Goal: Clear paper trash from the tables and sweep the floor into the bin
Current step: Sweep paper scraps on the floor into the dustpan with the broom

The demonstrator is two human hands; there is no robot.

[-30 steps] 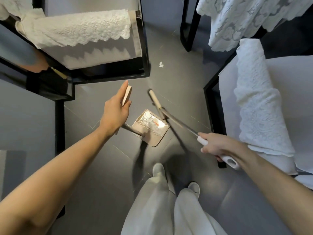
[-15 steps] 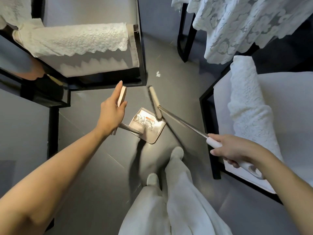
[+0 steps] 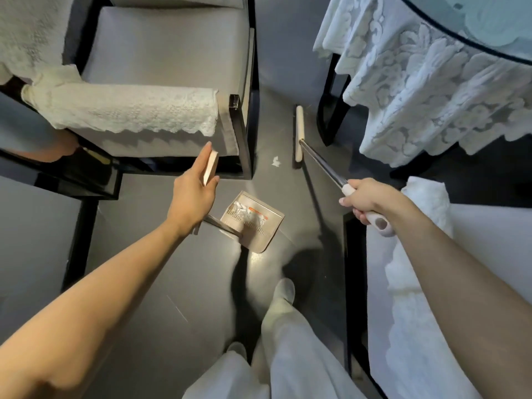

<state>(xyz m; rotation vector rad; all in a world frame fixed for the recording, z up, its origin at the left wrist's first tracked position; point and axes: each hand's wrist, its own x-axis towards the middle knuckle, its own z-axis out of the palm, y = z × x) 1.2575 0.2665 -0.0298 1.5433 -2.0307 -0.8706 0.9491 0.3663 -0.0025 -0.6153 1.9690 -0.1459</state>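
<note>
Broom head [image 3: 299, 133] has swung out ahead, away from the dustpan [image 3: 256, 243], and sits just right of the paper scrap [image 3: 275, 161] on the floor [image 3: 288, 67]. Right hand [image 3: 365, 200] grips the broom's pole. Left hand [image 3: 193, 197] clasps the dustpan's handle, hiding most of it. The stuff in the pan is blurry, looks like crumpled paper.
</note>
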